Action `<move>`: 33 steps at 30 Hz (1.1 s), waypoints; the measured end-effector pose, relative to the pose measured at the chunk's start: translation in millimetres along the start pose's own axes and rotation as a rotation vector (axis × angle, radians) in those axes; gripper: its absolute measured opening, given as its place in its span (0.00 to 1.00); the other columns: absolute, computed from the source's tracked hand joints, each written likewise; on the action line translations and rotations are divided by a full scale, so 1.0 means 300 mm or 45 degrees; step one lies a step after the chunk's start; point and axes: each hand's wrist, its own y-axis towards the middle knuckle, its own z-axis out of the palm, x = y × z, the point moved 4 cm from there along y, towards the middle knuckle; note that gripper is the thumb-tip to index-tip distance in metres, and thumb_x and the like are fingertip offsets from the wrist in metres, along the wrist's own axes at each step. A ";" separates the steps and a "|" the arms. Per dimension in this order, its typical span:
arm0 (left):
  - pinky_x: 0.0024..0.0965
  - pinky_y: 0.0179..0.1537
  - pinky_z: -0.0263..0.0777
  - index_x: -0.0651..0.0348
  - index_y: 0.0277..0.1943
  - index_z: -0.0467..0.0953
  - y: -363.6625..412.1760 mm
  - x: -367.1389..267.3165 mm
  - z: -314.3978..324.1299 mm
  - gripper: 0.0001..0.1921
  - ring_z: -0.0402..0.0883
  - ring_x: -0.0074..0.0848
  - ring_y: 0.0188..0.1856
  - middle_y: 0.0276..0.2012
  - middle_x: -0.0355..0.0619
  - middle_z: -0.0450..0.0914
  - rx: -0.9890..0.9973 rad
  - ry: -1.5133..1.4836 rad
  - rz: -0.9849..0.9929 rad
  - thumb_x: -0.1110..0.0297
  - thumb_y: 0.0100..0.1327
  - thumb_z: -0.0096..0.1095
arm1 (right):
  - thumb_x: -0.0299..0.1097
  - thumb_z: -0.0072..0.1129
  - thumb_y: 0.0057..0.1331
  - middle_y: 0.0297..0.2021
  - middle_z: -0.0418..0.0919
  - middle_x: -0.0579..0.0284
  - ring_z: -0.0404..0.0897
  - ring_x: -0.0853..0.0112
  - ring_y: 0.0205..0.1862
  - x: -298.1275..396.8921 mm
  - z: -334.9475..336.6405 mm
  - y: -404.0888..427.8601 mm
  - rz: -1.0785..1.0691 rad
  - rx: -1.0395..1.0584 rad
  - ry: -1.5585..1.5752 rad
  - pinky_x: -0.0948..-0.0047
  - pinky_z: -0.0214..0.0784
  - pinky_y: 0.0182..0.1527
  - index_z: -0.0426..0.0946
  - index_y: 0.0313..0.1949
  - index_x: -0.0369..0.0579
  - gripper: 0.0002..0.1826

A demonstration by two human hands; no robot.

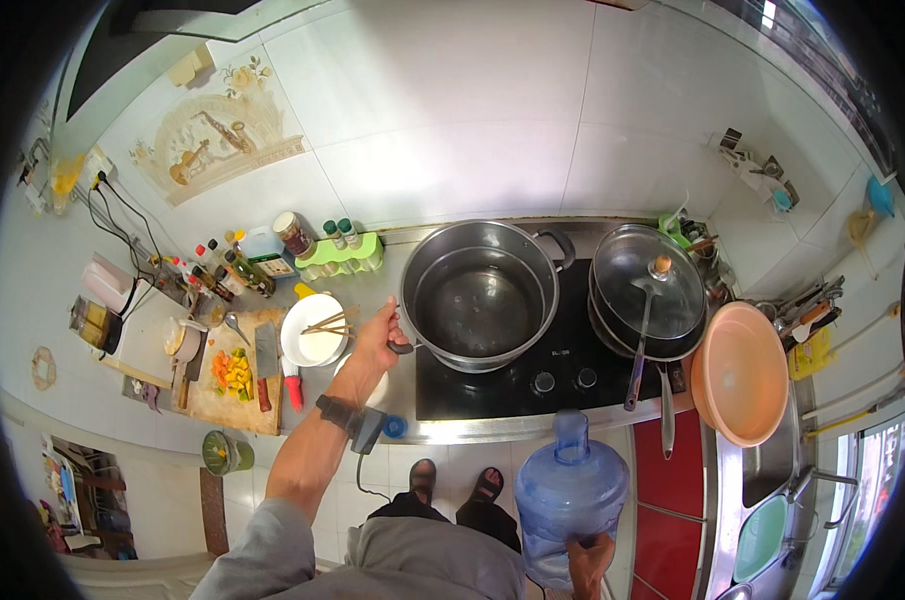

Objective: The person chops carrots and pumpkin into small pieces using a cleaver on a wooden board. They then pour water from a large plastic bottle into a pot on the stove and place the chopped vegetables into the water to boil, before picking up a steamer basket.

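Note:
My left hand (379, 335) grips the dark side handle (400, 348) of a large steel stockpot (478, 296). The pot stands on the left of a black gas or electric cooktop (467, 397), and its inside looks wet with a little liquid. At my right side, my right hand (591, 562) holds a large blue plastic water-cooler bottle (572, 480) low on its body. The bottle is upright with its neck toward the cooktop's front edge; whether its mouth is capped is too blurred to tell.
A wok with a glass lid (651, 274) and a ladle stands right of the pot, beside an orange basin (749, 375). To the left are a white bowl (313, 352) with chopsticks, a cutting board (197, 401) with chopped vegetables, and a cleaver (266, 352). Seasoning bottles (250, 274) line the wall.

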 end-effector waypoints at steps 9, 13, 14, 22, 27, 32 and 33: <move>0.24 0.18 0.50 0.54 0.33 0.67 -0.084 0.023 0.023 0.17 0.53 0.17 0.15 0.17 0.31 0.57 0.015 0.108 0.127 0.55 0.65 0.69 | 0.27 0.66 0.47 0.23 0.82 0.49 0.78 0.70 0.27 -0.085 0.015 -0.021 0.026 -0.064 0.047 0.66 0.70 0.32 0.77 0.28 0.28 0.13; 0.23 0.17 0.49 0.54 0.31 0.67 -0.127 0.038 0.026 0.17 0.52 0.15 0.14 0.15 0.29 0.55 0.002 0.166 0.232 0.54 0.66 0.67 | 0.26 0.64 0.47 0.22 0.79 0.56 0.75 0.73 0.26 -0.079 0.022 -0.022 0.000 -0.038 0.046 0.69 0.66 0.29 0.77 0.29 0.30 0.12; 0.22 0.17 0.49 0.54 0.31 0.68 -0.142 0.039 0.028 0.17 0.51 0.15 0.14 0.15 0.29 0.55 0.010 0.170 0.250 0.54 0.66 0.67 | 0.28 0.67 0.47 0.25 0.83 0.49 0.80 0.69 0.29 -0.069 0.020 -0.023 0.040 -0.007 -0.018 0.66 0.71 0.33 0.78 0.30 0.28 0.14; 0.22 0.17 0.48 0.53 0.31 0.68 -0.178 0.066 0.017 0.16 0.51 0.15 0.14 0.16 0.29 0.56 0.027 0.184 0.305 0.55 0.67 0.66 | 0.26 0.64 0.45 0.20 0.76 0.61 0.71 0.76 0.23 -0.002 0.041 -0.027 -0.035 -0.027 0.084 0.70 0.63 0.27 0.76 0.27 0.32 0.11; 0.21 0.17 0.47 0.53 0.32 0.69 -0.171 0.074 -0.007 0.15 0.51 0.14 0.14 0.16 0.28 0.56 0.015 0.180 0.322 0.56 0.68 0.65 | 0.27 0.65 0.44 0.19 0.75 0.61 0.69 0.75 0.22 -0.021 0.037 -0.023 -0.020 -0.021 0.019 0.69 0.62 0.26 0.75 0.26 0.32 0.11; 0.22 0.17 0.47 0.52 0.32 0.68 -0.165 0.083 -0.031 0.15 0.50 0.15 0.14 0.15 0.28 0.55 -0.003 0.124 0.291 0.55 0.68 0.64 | 0.26 0.66 0.42 0.16 0.72 0.62 0.67 0.75 0.20 0.047 0.028 -0.024 0.012 -0.017 -0.128 0.67 0.60 0.24 0.71 0.20 0.34 0.12; 0.22 0.17 0.47 0.52 0.32 0.68 -0.165 0.085 -0.028 0.15 0.50 0.15 0.14 0.15 0.28 0.55 0.001 0.125 0.289 0.55 0.68 0.64 | 0.26 0.66 0.42 0.16 0.72 0.62 0.67 0.75 0.20 0.032 0.029 -0.025 0.013 -0.020 -0.127 0.67 0.60 0.24 0.71 0.20 0.34 0.12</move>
